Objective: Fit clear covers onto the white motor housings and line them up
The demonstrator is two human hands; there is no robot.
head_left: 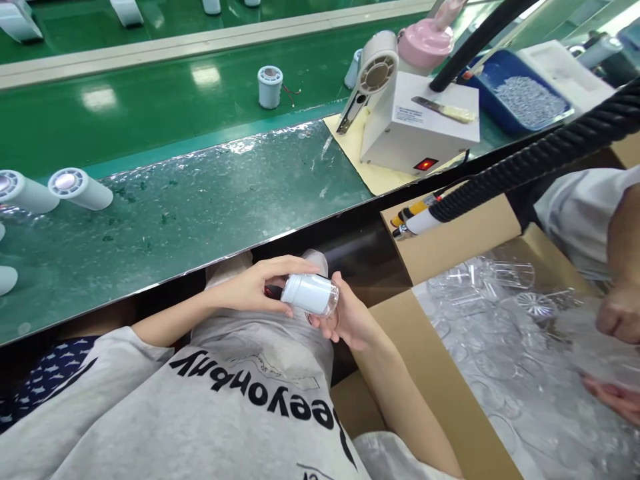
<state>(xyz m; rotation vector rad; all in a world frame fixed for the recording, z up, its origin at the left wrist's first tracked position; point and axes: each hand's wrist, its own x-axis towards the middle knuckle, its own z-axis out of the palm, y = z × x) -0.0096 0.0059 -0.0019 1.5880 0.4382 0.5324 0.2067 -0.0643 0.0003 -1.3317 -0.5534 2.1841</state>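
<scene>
Low over my lap, both my hands hold one small white cylinder with a clear plastic end [311,294]. My left hand [260,285] curls over its white end from above. My right hand [345,319] cups the clear end from below, fingers wrapped round it. Under the hands lies my grey printed shirt [250,393].
A green conveyor belt [165,113] carries white cylinders [80,189] [270,87]. A white machine with a red light [417,127] stands on yellow paper. A cardboard box of clear plastic parts [510,333] sits at right, where another person's hands [620,313] reach in. A black coiled hose [540,160] crosses above.
</scene>
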